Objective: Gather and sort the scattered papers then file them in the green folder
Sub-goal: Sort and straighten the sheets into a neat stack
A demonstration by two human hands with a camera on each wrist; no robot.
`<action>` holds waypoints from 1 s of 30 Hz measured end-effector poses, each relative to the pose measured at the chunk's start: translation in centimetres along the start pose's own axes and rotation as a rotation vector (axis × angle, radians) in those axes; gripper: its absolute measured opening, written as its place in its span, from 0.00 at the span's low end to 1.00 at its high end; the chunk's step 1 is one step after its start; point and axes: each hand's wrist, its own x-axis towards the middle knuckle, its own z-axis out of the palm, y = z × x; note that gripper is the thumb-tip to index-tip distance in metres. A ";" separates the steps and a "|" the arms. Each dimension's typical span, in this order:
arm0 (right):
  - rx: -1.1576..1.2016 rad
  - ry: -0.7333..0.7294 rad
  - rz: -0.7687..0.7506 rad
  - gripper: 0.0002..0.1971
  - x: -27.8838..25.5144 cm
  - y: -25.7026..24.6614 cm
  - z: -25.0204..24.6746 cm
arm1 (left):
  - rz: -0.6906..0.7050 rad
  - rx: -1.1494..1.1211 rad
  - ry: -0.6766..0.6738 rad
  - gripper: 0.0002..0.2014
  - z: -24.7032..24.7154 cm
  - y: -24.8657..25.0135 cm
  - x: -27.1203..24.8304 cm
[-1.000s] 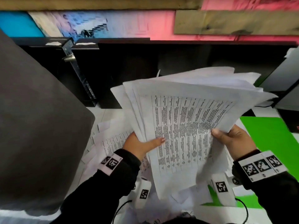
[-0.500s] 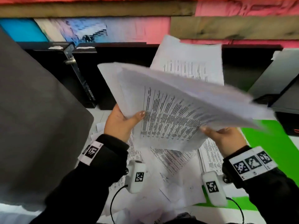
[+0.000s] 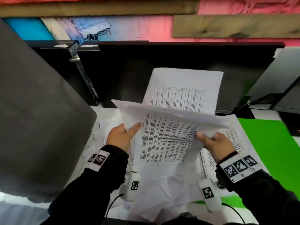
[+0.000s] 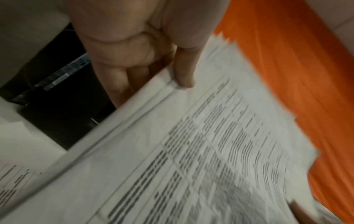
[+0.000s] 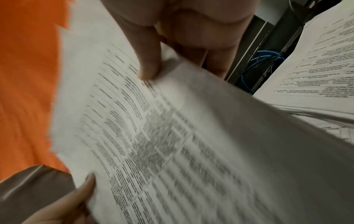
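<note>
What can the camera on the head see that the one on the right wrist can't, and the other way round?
Only the head view shows the green folder lying open on the right, the loose papers on the table, and both wrist bands.

Only the right wrist view shows blue cables behind the hand and, close up, the right thumb pressing on the printed sheet.

Both show the held stack of papers, gripped by the left hand and the right hand.
</note>
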 end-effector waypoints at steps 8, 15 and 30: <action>-0.156 -0.050 -0.019 0.07 -0.2 1.0 -1.1 | 0.084 -0.129 -0.080 0.13 0.0 -1.1 0.3; -0.189 0.019 -0.041 0.09 -0.6 1.0 -0.9 | 0.037 0.024 -0.021 0.21 1.3 -1.6 -0.5; -0.264 -0.029 -0.306 0.09 -2.3 -2.4 0.6 | 0.079 -0.046 -0.042 0.12 1.3 3.2 -2.6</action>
